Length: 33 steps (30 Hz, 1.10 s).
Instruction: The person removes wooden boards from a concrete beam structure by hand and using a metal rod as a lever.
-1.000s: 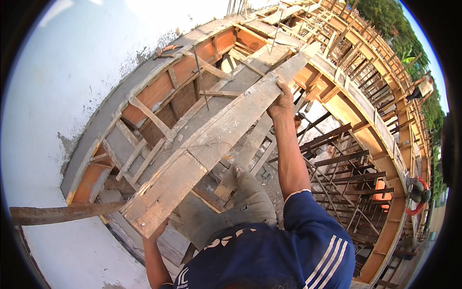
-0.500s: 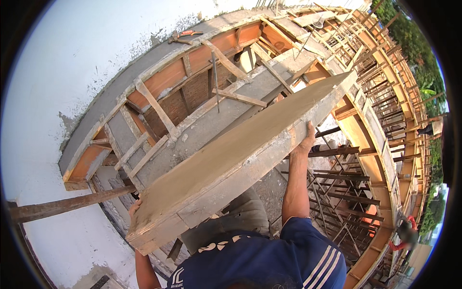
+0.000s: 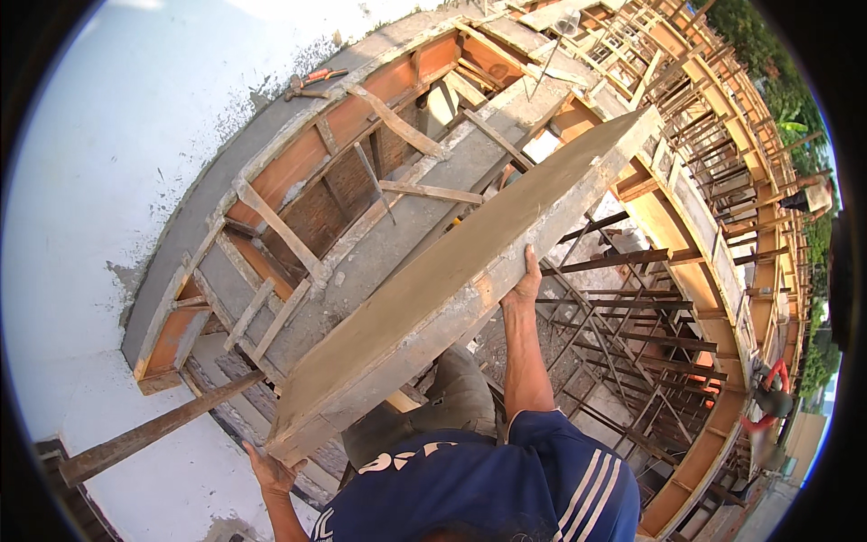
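Observation:
A long wooden formwork panel (image 3: 433, 280) with a grey-brown face and a thick, cement-stained side lies slantwise in front of me, from lower left to upper right. My right hand (image 3: 522, 282) grips its near side around the middle, fingers up against the wood. At the lower left end, my left hand (image 3: 271, 470) touches the panel's corner, its thumb under the edge and its fingers stretched past the end. The panel's underside is mostly hidden.
Curved wooden formwork (image 3: 334, 126) with cross braces runs along a white wall (image 3: 117, 163). A hammer (image 3: 302, 88) and orange-handled pliers (image 3: 323, 75) lie on its ledge. A loose beam (image 3: 163, 429) juts in from the left. Scaffold poles (image 3: 632, 343) stand below right; another person (image 3: 770, 397) is beyond.
My right hand has come down and left along the panel's side. The panel's near end appears farther right, and my left hand's fingers have opened out from the end.

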{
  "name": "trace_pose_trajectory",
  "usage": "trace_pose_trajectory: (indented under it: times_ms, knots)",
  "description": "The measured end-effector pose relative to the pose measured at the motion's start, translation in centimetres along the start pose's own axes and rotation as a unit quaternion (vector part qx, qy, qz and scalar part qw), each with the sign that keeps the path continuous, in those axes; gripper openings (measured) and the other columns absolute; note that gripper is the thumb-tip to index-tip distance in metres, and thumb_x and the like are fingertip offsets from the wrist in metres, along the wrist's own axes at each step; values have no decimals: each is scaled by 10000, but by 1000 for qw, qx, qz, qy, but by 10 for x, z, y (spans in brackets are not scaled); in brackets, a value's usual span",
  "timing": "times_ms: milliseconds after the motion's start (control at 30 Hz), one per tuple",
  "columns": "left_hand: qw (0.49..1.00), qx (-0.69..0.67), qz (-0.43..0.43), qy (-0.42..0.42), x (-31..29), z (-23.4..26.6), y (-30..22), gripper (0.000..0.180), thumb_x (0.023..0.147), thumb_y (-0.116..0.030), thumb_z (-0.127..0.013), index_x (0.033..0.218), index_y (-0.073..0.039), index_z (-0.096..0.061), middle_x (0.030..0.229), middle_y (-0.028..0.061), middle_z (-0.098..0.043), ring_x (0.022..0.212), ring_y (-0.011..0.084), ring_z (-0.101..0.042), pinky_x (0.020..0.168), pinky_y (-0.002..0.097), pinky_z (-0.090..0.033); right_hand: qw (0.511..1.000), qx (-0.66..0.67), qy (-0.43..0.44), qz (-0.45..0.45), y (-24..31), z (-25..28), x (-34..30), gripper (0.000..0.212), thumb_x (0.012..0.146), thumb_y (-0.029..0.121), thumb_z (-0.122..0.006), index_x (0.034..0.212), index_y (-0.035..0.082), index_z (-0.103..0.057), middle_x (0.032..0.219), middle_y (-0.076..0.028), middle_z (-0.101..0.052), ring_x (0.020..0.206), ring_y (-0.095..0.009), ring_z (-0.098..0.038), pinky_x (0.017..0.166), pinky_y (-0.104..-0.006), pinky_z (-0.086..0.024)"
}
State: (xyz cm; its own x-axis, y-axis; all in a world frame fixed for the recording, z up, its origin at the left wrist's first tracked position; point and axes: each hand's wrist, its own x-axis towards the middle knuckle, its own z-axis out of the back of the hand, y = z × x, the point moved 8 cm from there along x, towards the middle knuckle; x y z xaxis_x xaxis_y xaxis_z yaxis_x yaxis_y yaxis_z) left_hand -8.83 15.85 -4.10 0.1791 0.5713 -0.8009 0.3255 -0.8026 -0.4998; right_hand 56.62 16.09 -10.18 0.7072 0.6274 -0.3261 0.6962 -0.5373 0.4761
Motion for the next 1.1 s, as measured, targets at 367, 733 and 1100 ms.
trace_pose_trajectory:
  times_ms: [367,733,1100]
  knots:
    - [980,58,3,-188,5,78,-15,546,794,-558,-569,1182,-184,-655,1134,67,-692,1015,298,-634,842,526,-465,996,-65,-50,-44,-40,-59,-47,494,945,237,-615,1363,13,-478,1233,-183,-622,1098,-340,-634,978,-482,-519]
    - [985,-65,23,-158,-43,148,27,523,803,-528,-579,1148,-145,-670,1103,70,-703,981,298,-655,798,513,-510,985,-172,2,-17,-33,-221,-150,441,937,176,-620,1322,-9,-510,1178,-170,-639,1061,-309,-651,951,-451,-542]
    - [972,-195,-91,-97,-128,113,-12,524,874,-490,-541,1169,-71,-648,1100,111,-702,978,314,-687,784,478,-569,929,-185,306,94,-5,-461,-277,485,866,160,-692,1240,-75,-493,1042,-184,-612,906,-255,-671,832,-393,-583]
